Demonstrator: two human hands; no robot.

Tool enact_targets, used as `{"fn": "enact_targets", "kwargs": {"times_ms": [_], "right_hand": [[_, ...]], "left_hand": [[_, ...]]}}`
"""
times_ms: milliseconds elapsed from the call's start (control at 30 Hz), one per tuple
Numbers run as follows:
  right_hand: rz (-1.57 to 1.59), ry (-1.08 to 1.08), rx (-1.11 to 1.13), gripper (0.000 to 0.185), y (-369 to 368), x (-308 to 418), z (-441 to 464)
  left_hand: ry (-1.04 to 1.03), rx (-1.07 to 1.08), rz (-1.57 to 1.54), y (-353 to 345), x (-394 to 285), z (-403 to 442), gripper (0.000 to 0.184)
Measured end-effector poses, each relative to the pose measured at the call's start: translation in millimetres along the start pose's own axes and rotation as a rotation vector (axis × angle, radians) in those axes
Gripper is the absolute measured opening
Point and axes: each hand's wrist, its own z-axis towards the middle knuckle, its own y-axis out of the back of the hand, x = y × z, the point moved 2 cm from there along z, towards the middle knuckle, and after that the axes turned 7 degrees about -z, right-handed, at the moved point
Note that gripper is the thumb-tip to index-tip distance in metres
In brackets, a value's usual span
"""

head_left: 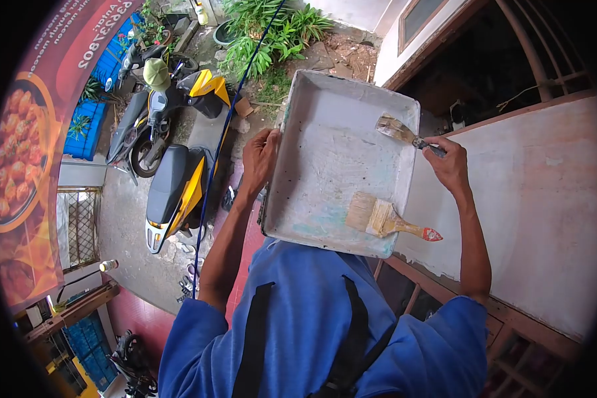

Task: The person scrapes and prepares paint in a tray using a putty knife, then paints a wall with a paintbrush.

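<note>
A white, paint-stained rectangular tray (331, 166) is held up in front of my chest. My left hand (260, 158) grips its left rim, fingers wrapped round the edge. In my right hand (448, 161), beside the right rim, is the dark handle of a small brush or scraper (398, 129); its stained head lies over the inside of the tray. Lower in the tray rests a wide paintbrush (381, 219), its red-tipped handle sticking out past the right rim.
Parked motorbikes (179, 189) stand at the left, one with a cap (156, 74) on it. A dark blue cord (227, 126) runs down left of the tray. To the right is a pale wall (511, 199); green plants (265, 40) grow ahead. A printed banner (30, 159) hangs far left.
</note>
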Motion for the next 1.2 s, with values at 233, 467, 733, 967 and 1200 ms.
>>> {"fn": "enact_targets", "kwargs": {"times_ms": [233,467,733,967,1200], "right_hand": [[0.209,-0.063,0.11,0.024,-29.4,-13.9,25.4],[0.202,0.002,0.165,0.025,-50.0,20.0,48.7],[0.294,0.125,0.224,0.026,-87.5,64.2,65.5],[0.096,0.054,0.114,0.027,-59.1,44.2,49.8],[0.422,0.009,0.253,0.022,-90.1,64.4,52.1]], "left_hand": [[-0.072,-0.072,-0.118,-9.4,3.8,0.7,0.022],[-0.063,-0.049,-0.196,-8.8,3.3,-2.6,0.021],[-0.06,-0.019,-0.245,-8.3,0.5,-2.8,0.021],[-0.142,-0.038,-0.296,-8.8,6.2,-0.8,0.02],[0.023,0.04,-0.332,-5.5,8.0,-2.0,0.018]]}}
